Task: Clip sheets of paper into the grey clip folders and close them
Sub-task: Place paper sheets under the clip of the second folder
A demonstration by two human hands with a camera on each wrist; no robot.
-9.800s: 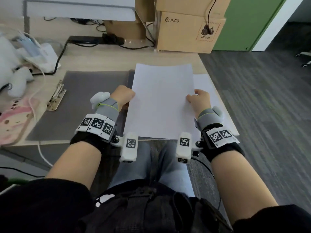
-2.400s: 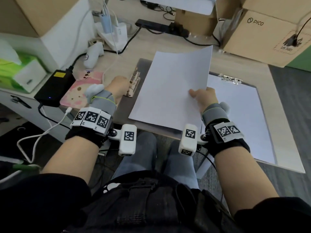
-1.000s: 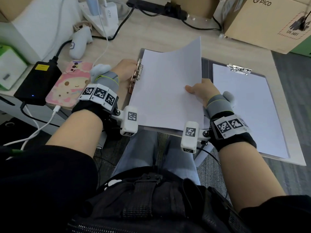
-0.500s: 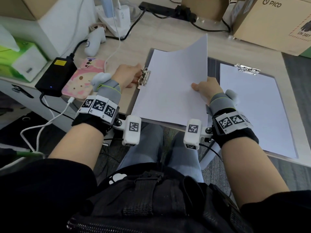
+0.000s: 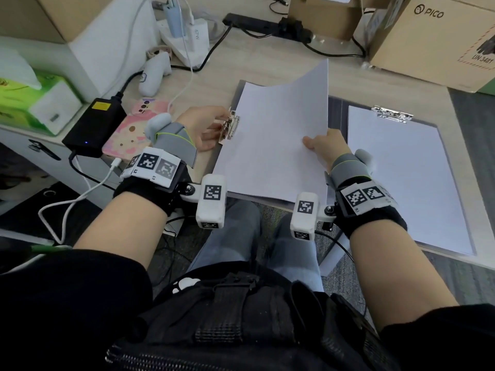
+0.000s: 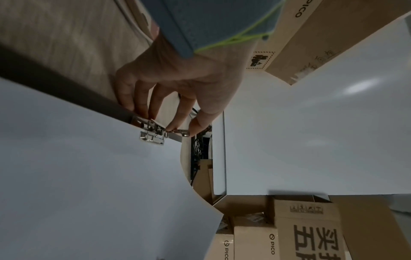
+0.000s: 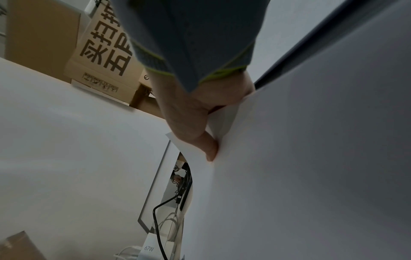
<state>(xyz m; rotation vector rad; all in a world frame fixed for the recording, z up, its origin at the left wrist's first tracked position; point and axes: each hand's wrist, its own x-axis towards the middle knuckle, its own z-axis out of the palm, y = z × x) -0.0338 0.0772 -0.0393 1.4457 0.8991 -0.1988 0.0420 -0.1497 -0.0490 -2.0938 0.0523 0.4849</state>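
Observation:
An open grey clip folder (image 5: 337,113) lies on the desk. A white sheet of paper (image 5: 273,151) lies tilted over its left half, with the far right corner raised. My left hand (image 5: 218,128) pinches the lever of the metal clip (image 5: 230,127) at the folder's left edge; in the left wrist view the thumb and fingers (image 6: 142,105) grip the clip (image 6: 155,134) over the sheet's edge (image 6: 89,176). My right hand (image 5: 314,144) holds the sheet's right edge, thumb (image 7: 206,146) on top. The folder's right half carries a clipped sheet (image 5: 401,178) under a second clip (image 5: 392,115).
A pink phone (image 5: 128,135), a black power brick (image 5: 93,127) and a white controller (image 5: 155,73) lie left of the folder. Chargers and cables (image 5: 192,36) sit behind, cardboard boxes (image 5: 434,41) at the back right. The desk's front edge runs just under the folder.
The sheet was carried from in front of me to the folder's left half. My left hand moved onto the metal clip and now pinches its lever.

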